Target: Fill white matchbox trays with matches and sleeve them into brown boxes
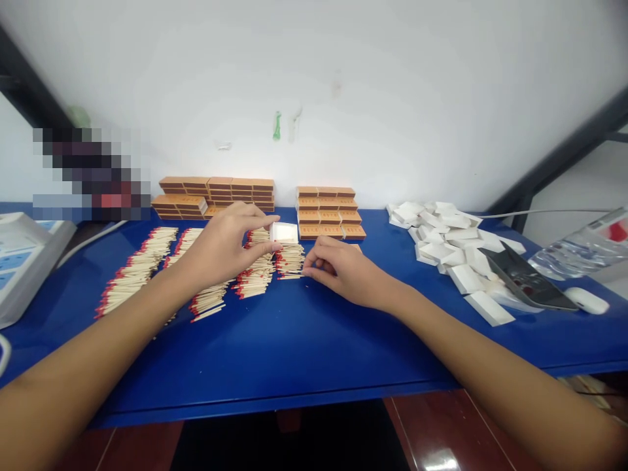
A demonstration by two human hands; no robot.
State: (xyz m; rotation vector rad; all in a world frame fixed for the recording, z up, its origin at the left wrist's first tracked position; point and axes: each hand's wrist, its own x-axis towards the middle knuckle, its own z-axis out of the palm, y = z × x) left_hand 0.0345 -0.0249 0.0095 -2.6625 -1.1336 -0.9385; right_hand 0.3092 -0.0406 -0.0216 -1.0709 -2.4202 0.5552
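Observation:
Between its thumb and fingers, my left hand point(223, 245) grips a small white matchbox tray point(285, 233), tilted so its open inside faces me. The tray is above the rightmost row of red-tipped matchsticks point(290, 260). My right hand point(343, 271) is closed in a pinch, its fingertips at the right end of that same row; whether a match is between them is hidden. More rows of matchsticks point(135, 275) lie to the left, partly covered by my left hand and forearm.
Orange matchboxes stand in a left stack point(240, 190) and a right stack point(328, 216) along the wall. A pile of white trays point(441, 235) lies at right, beside a dark phone-like device point(530, 278), a white mouse point(586, 300) and a clear plastic bottle point(579, 245). The blue table point(275, 366) has its edge nearest me.

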